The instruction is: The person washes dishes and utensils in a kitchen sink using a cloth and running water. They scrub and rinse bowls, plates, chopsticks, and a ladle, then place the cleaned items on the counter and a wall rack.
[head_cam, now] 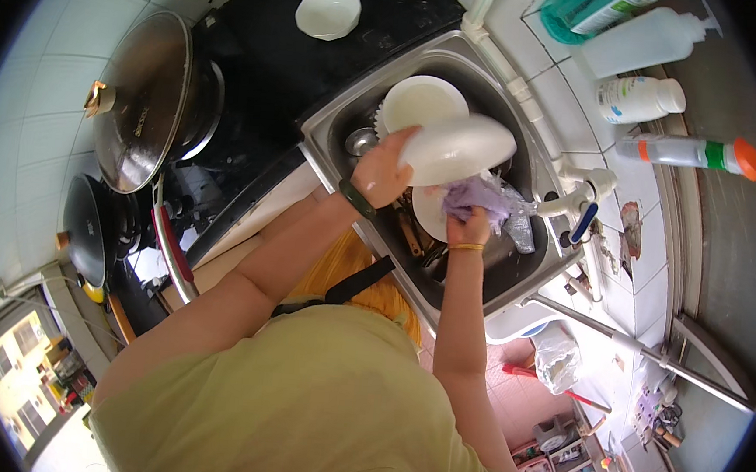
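Over the sink, my left hand (386, 164) grips the edge of a white bowl (459, 151), which is tilted on its side. My right hand (469, 226) holds a wet purple cloth (476, 200) just below the bowl, beside the faucet's spout. Partly behind the cloth, a white plate (429, 214) lies in the steel sink (500, 277). Further back in the basin are a white dish (427, 98) with a scalloped piece under it and a small metal bowl (361, 141). Utensils (409, 235) rest low in the basin, partly hidden.
A white faucet (578, 187) juts in from the right wall, below bottles (637, 99) on a ledge. Left of the sink, the black counter (265, 64) bears a white octagonal bowl (328, 13). Lidded pans (144, 101) stand at the far left, one handle (170, 241) reaching toward my left arm.
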Tool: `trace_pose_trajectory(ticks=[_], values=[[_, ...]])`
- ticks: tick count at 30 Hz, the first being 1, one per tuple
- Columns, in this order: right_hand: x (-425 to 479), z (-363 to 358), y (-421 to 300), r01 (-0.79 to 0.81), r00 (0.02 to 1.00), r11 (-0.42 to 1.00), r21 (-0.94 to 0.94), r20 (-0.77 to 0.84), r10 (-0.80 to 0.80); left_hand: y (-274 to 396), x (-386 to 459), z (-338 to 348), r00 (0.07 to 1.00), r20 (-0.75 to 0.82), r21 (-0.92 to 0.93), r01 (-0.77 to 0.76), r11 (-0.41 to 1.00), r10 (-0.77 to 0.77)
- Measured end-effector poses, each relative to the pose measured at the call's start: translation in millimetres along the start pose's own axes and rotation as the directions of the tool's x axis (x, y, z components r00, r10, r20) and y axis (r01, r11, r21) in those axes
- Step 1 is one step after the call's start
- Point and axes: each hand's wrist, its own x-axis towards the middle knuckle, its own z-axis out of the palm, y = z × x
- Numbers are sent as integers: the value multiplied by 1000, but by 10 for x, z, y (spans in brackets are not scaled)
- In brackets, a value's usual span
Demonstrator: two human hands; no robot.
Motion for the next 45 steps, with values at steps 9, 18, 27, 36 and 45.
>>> trace_pose_trajectory(ticks=[9,18,27,36,45], values=[[-284,314,49,14,1000,995,-103,6,-13,-312,184,-345,630,102,-979,201,36,-770],[-247,97,43,40,999,995,-94,33,-37,-618,430,-458,519,-46,-992,78,101,-853],[-488,-130,-17,98,995,995,-16,27,-98,-897,317,619,318,251,-742,670,29,-914],[-849,-200,-133,140,990,990,28,-24,-139,-1453,511,1043,312,510,-742,631,-226,-802],[-920,-260,-196,235,971,969,-81,-20,-238,-271,595,137,956,195,661,38,750,-221]])
